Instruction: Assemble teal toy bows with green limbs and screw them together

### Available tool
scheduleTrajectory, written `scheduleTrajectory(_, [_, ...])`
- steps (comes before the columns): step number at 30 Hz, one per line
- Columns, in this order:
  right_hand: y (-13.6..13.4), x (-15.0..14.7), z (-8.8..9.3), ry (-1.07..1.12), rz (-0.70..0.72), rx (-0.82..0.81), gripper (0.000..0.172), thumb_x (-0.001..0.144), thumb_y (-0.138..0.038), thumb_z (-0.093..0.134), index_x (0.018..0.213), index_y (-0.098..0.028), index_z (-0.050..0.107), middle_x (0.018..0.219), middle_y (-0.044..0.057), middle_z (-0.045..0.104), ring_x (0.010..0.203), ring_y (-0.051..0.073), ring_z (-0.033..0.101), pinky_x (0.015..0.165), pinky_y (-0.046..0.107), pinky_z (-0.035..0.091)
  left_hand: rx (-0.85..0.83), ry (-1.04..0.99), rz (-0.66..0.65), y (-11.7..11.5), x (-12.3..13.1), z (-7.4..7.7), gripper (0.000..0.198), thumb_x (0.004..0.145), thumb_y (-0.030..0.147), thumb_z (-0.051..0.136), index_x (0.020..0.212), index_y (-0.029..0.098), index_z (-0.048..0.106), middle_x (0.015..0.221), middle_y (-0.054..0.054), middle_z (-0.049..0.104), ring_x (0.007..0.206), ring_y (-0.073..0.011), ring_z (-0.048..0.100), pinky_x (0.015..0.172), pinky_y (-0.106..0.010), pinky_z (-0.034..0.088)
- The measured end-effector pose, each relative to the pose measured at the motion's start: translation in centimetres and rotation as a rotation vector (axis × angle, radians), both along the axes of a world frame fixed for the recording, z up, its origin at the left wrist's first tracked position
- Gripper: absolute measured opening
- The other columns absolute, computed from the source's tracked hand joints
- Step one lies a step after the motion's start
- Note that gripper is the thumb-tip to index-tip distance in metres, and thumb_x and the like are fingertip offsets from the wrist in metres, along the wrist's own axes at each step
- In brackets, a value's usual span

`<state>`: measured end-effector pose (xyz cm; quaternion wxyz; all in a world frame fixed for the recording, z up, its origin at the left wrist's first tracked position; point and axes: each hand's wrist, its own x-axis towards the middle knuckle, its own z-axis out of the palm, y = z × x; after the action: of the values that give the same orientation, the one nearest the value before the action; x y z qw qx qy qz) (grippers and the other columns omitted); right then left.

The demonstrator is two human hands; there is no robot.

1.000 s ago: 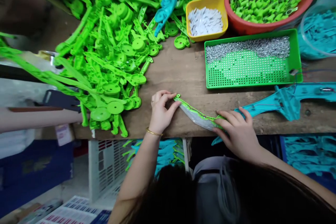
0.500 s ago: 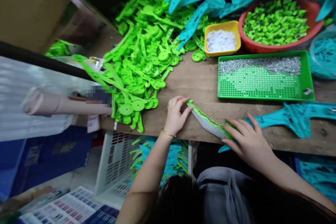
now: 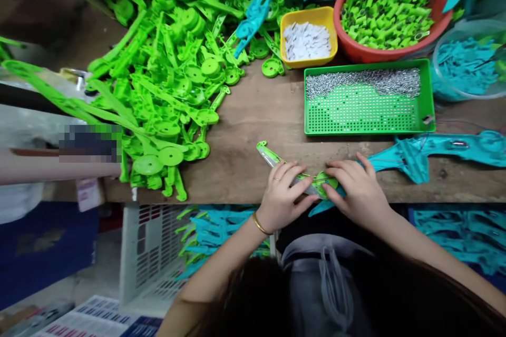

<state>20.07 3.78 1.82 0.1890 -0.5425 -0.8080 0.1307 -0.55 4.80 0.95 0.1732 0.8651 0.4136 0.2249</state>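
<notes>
A curved lime-green plastic part (image 3: 265,155) with a translucent, blade-like edge and thin wires lies slanted near the table's front edge. My left hand (image 3: 283,196) is over its middle, fingers bent down onto it. At its wider right end, my right hand (image 3: 360,189) grips with thumb and fingers. Both hands hide portions of the part. A long teal plastic part (image 3: 411,157) lies to the right, passing under my right hand; its pointed tip shows below the hand. Thin wires also run along the teal part.
A pile of lime-green parts (image 3: 169,89) covers the left side. Behind are a yellow tray (image 3: 285,59) of small white pieces, a red bowl (image 3: 356,53) of green pieces, and a green perforated tray (image 3: 356,122) holding small silvery pieces. A white crate (image 3: 132,253) stands below.
My left hand has slid from the green part's far tip to its middle, closer to my right hand. The camera view has shifted, moving the table's contents leftward and up.
</notes>
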Motion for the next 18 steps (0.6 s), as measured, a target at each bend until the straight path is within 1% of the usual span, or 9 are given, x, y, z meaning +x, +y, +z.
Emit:
scheduleTrajectory(5, [0.4, -0.9, -0.3, 0.029, -0.042, -0.013, 0.008, 0.089, -0.026, 0.056, 0.094, -0.022, 0.062, 0.099, 0.001, 0.071, 0.096, 0.017, 0.062, 0.109, 0.043, 0.025, 0.033, -0.004, 0.036, -0.1, 0.2, -0.7, 0.026, 0.086, 0.041, 0.062, 0.102, 0.021, 0.069, 0.110, -0.009, 0.067, 0.114, -0.0268, 0.055, 0.108, -0.051, 0.037])
scheduleTrajectory(8, [0.7, -1.3, -0.4, 0.012, -0.081, -0.027, 0.005, 0.086, -0.025, 0.059, 0.089, -0.021, 0.061, 0.093, 0.000, 0.071, 0.093, 0.018, 0.061, 0.108, 0.042, 0.025, 0.041, -0.019, 0.029, -0.2, 0.1, -0.8, 0.024, 0.086, 0.038, 0.062, 0.101, 0.021, 0.069, 0.110, -0.009, 0.066, 0.114, -0.0270, 0.054, 0.108, -0.054, 0.036])
scheduleTrajectory(12, [0.7, -1.2, -0.4, 0.017, -0.001, -0.006, 0.007, 0.088, -0.022, 0.056, 0.092, -0.020, 0.061, 0.098, 0.001, 0.070, 0.093, 0.017, 0.061, 0.109, 0.043, 0.025, 0.045, -0.011, 0.033, -0.4, 0.3, -0.8, 0.022, 0.086, 0.036, 0.061, 0.100, 0.021, 0.070, 0.110, -0.010, 0.064, 0.116, -0.0274, 0.052, 0.108, -0.056, 0.035])
scheduleTrajectory(14, [0.7, -1.0, -0.4, 0.023, 0.035, 0.006, 0.007, 0.088, -0.022, 0.055, 0.091, -0.020, 0.062, 0.100, 0.002, 0.070, 0.095, 0.018, 0.061, 0.110, 0.044, 0.025, 0.046, -0.006, 0.033, -0.4, 0.3, -0.8, 0.022, 0.087, 0.036, 0.061, 0.100, 0.021, 0.070, 0.110, -0.010, 0.063, 0.116, -0.0273, 0.051, 0.109, -0.056, 0.035])
scheduleTrajectory(18, [0.6, -0.9, -0.6, 0.010, 0.034, 0.045, 0.006, 0.088, -0.022, 0.056, 0.085, -0.020, 0.062, 0.099, 0.002, 0.071, 0.093, 0.018, 0.061, 0.108, 0.044, 0.027, 0.045, -0.008, 0.033, -0.4, 0.3, -0.9, 0.022, 0.087, 0.035, 0.061, 0.100, 0.020, 0.070, 0.110, -0.010, 0.063, 0.116, -0.0276, 0.051, 0.109, -0.057, 0.034])
